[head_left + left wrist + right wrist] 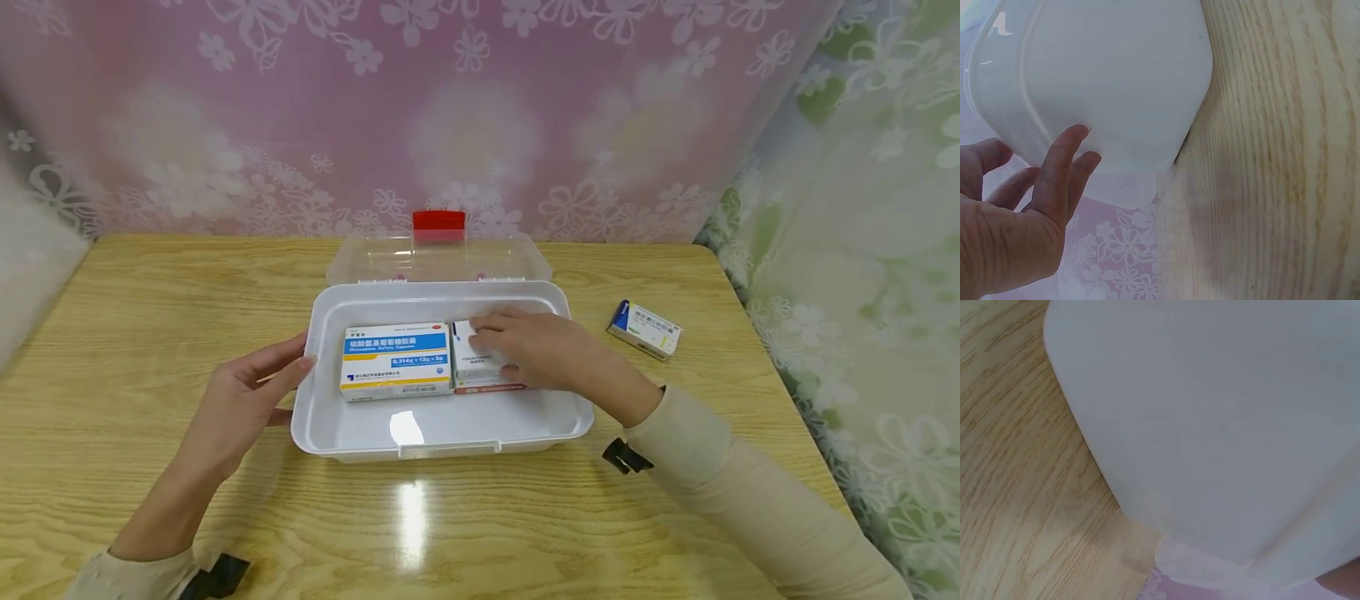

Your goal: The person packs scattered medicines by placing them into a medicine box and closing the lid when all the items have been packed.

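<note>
A white plastic storage box (352, 429) stands on the table with its lid swung back. My left hand (243, 396) holds the box's left rim, thumb on the edge; in the left wrist view the left hand (1035, 206) has fingertips against the outer wall. Inside lies a blue, white and yellow medicine carton (396, 360), labelled glucosamine. Beside it is a white medicine carton (471, 343) with a reddish strip along its front. My right hand (543, 350) reaches into the box and grips this white carton, covering its right part. In the right wrist view, the box wall (1210, 425) hides most of the hand.
A small blue-and-white medicine carton (645, 329) lies on the table (187, 292), right of the box. The clear lid (375, 258) with a red latch (438, 221) leans back behind the box. A pink flowered curtain (480, 108) hangs at the table's far edge.
</note>
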The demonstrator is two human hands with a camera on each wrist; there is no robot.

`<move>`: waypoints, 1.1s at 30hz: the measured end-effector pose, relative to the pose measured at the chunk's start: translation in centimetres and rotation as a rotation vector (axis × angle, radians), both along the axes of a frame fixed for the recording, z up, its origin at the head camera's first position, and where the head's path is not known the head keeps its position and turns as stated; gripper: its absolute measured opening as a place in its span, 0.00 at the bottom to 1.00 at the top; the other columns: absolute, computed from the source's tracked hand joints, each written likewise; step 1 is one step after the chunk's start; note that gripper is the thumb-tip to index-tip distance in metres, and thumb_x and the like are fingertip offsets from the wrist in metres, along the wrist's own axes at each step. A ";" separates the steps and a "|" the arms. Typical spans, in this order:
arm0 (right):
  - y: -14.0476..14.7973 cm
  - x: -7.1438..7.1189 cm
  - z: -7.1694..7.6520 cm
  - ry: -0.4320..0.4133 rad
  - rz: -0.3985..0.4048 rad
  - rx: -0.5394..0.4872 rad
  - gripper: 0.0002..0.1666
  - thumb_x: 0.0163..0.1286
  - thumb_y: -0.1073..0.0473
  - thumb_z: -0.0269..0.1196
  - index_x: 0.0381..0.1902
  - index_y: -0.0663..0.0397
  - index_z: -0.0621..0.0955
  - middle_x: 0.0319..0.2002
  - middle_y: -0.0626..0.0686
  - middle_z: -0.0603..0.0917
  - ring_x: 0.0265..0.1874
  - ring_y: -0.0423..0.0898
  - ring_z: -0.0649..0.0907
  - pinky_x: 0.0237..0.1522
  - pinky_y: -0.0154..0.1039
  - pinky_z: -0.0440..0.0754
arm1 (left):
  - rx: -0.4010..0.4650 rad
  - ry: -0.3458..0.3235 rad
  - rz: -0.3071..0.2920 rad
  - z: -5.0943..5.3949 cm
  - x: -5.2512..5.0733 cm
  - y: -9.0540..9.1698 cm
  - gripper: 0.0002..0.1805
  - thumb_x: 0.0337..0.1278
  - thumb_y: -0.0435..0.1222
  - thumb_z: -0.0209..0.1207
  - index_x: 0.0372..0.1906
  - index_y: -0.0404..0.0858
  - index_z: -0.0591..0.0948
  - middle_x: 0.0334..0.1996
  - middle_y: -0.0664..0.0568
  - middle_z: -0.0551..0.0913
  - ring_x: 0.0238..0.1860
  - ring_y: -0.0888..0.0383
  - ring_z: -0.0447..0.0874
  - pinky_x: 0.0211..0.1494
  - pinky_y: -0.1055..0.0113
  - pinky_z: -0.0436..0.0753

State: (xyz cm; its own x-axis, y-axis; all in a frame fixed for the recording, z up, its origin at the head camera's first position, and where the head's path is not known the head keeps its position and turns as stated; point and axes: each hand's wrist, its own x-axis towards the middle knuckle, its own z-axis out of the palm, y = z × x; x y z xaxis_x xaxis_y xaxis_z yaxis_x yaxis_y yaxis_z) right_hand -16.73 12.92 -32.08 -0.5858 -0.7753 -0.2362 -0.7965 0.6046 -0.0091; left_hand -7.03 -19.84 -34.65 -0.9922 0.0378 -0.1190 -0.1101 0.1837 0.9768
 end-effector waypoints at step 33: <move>9.5 -1.2 1.5 0.062 -0.217 -0.805 0.17 0.68 0.66 0.61 0.54 0.57 0.80 0.58 0.52 0.77 0.57 0.51 0.75 0.53 0.49 0.76 | 0.016 -0.005 0.006 -0.1 0.0 0.0 0.30 0.65 0.45 0.58 0.67 0.36 0.70 0.55 0.55 0.78 0.45 0.61 0.83 0.36 0.56 0.86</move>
State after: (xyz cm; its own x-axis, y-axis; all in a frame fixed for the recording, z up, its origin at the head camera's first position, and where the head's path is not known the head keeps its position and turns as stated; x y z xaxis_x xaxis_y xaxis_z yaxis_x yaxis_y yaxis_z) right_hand -17.93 22.44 -30.63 -0.7350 -0.5620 0.3793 -0.6766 0.5718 -0.4639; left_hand -6.98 -19.80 -34.77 -0.9918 0.0343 -0.1233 -0.1159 0.1674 0.9790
